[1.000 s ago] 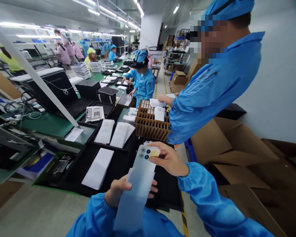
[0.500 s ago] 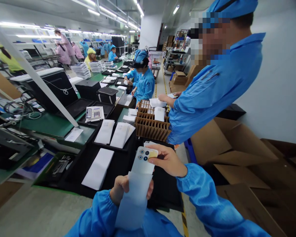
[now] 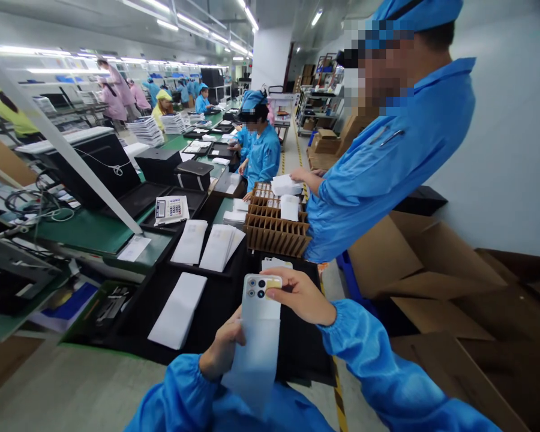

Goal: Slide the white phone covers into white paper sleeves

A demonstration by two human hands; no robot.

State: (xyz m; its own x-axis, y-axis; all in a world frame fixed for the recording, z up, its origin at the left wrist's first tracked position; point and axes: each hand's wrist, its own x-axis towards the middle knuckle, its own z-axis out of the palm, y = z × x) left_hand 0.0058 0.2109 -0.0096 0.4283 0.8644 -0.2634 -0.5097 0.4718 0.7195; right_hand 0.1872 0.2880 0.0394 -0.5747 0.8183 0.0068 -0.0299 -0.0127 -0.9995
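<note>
Silver in the head view, the phone (image 3: 261,309) is up over the black tray (image 3: 132,321), its bottom part in a thin sleeve (image 3: 253,360). The right hand's (image 3: 302,295) fingers pinch its top, by the cameras. The left hand's (image 3: 221,349) fingers hold the sleeve's side.

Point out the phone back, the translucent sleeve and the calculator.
Phone back (image 3: 258,307): head view, on its exposed upper part.
Translucent sleeve (image 3: 255,357): head view, middle of its front.
Calculator (image 3: 174,209): head view, on its keypad.
</note>
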